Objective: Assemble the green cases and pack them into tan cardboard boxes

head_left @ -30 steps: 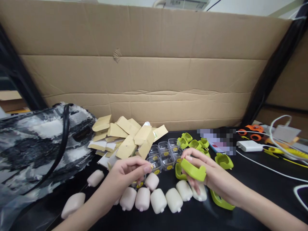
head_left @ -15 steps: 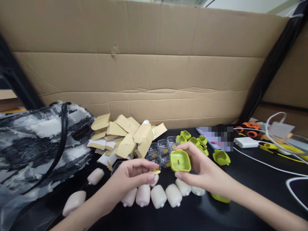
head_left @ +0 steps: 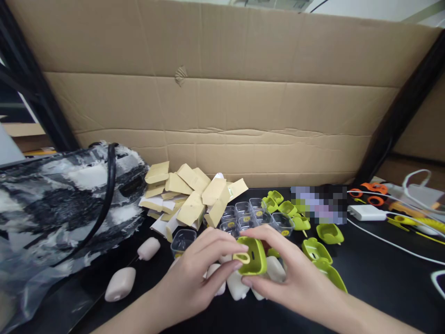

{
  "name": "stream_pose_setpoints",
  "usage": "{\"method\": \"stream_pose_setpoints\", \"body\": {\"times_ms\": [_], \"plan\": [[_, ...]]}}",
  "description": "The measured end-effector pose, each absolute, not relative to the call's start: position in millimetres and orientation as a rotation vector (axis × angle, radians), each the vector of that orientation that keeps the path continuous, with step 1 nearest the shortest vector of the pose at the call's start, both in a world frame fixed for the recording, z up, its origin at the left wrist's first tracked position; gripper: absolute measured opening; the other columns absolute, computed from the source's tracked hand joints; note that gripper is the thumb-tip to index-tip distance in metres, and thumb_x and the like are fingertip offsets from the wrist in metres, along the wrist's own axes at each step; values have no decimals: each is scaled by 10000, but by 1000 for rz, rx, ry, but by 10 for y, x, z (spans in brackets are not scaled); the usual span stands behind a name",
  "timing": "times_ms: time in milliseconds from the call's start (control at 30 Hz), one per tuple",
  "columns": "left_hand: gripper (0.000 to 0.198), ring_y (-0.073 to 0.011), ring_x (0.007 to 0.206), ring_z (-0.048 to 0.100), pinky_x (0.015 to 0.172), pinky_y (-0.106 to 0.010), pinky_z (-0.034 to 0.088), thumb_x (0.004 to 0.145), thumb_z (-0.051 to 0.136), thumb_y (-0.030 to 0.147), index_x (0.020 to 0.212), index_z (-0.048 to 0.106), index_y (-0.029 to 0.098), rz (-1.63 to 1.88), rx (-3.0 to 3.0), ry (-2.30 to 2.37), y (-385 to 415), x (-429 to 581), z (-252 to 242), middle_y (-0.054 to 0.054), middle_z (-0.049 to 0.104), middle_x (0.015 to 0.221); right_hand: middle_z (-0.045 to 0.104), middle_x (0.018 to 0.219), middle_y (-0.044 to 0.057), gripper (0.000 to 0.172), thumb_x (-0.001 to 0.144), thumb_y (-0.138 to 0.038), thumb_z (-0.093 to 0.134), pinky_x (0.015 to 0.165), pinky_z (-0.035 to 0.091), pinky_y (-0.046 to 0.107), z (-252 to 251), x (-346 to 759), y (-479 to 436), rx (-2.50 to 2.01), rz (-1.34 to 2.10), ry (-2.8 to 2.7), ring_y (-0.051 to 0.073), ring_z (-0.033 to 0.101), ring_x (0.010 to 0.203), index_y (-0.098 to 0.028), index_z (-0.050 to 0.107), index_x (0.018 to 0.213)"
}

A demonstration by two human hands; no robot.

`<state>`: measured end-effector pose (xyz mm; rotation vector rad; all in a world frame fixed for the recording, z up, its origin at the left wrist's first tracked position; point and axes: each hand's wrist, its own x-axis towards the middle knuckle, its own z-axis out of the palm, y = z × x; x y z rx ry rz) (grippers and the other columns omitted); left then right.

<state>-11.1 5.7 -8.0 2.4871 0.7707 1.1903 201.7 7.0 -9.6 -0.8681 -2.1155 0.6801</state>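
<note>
My right hand [head_left: 285, 266] grips a small green square cup [head_left: 257, 264] by its side, its hollow turned toward me and a slot showing in its floor. Pinched between the thumb and fingers of my left hand [head_left: 203, 264] is a small pale yellow loop-shaped piece [head_left: 242, 258], right at the cup's opening. Whether the piece touches the cup, I cannot tell. Below and behind both hands stand several white rounded blocks [head_left: 238, 286], partly hidden. Two more, a nearer white block [head_left: 120, 284] and a farther white block [head_left: 149, 249], lie on the left.
Clear plastic cups [head_left: 256, 204] cluster behind my hands. Green shells [head_left: 329, 233] lie to the right. Folded cardboard boxes [head_left: 191, 208] are piled at the back left, beside a black-and-white bag [head_left: 69, 199]. A white charger [head_left: 366, 213] with cables and orange-handled tools [head_left: 375, 195] sit far right.
My left hand has moved right and brought the yellow piece to the green cup's opening. The cup has come slightly lower and tilted. The whole view has shifted a little.
</note>
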Motion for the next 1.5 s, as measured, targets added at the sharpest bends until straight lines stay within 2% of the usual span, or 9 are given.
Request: {"method": "stream_pose_setpoints", "body": {"times_ms": [100,167,467,633,900,1167,1333,1433,1500], "plan": [[322,-132,776,596,727,-250,531,880,574,94,1118,434,260,1235,2405,843,36,-110,-191,1,586,931,602,1069,-5,514,765,-173,699,850,501,304,-127,2008,17,-859,695,-2114,185,614,976,-307,455,1197],[341,-141,788,611,724,-270,544,887,559,112,1119,373,281,1217,2359,844,25,-120,-245,-3,577,956,601,1071,7,511,768,-177,691,840,502,316,-140,2007,0,-860,698,-2119,194,613,971,-303,449,1201],[343,-165,863,591,743,-279,530,899,512,41,1102,338,255,1143,2608,689,-9,-83,-146,-36,627,991,607,1133,7,514,779,-197,695,885,475,350,-159,1991,-11,-903,665,-2172,213,596,1038,-316,447,1214],[310,-171,822,573,725,-293,531,897,485,33,1046,329,256,1073,2632,724,-35,-55,-130,-35,629,951,625,1148,10,512,778,-201,705,888,471,361,-160,1986,-17,-900,635,-2202,224,604,1048,-313,457,1213],[198,-160,766,558,709,-250,508,912,442,13,947,450,208,988,2775,645,-9,-29,-46,-35,643,864,653,1076,16,509,754,-212,735,851,468,377,-191,1962,-15,-890,595,-2224,235,621,992,-292,470,1181],[262,-173,772,557,733,-263,513,971,338,66,891,566,165,834,2955,691,-55,-11,36,-53,660,838,649,1083,7,512,755,-206,738,864,458,377,-170,1957,-27,-893,609,-2237,227,615,1004,-288,460,1176],[135,-167,835,564,792,-249,486,972,481,169,1024,603,195,1161,3074,783,-47,-95,-17,-54,664,988,644,1087,-15,562,747,-230,757,828,474,342,-143,1988,-41,-845,547,-2168,215,621,982,-338,440,1199],[178,-177,848,551,800,-278,480,967,502,226,1122,590,229,1224,3095,838,-21,-148,-47,-53,629,1000,643,1095,-32,559,740,-256,769,830,483,318,-132,2006,-43,-868,616,-2106,200,625,980,-348,451,1190],[238,-179,861,549,802,-285,481,958,499,196,1183,569,228,1182,3090,806,7,-165,-57,-48,623,977,642,1101,-30,537,752,-275,760,846,485,315,-125,2019,-42,-889,652,-2071,196,623,984,-341,463,1195]]}}
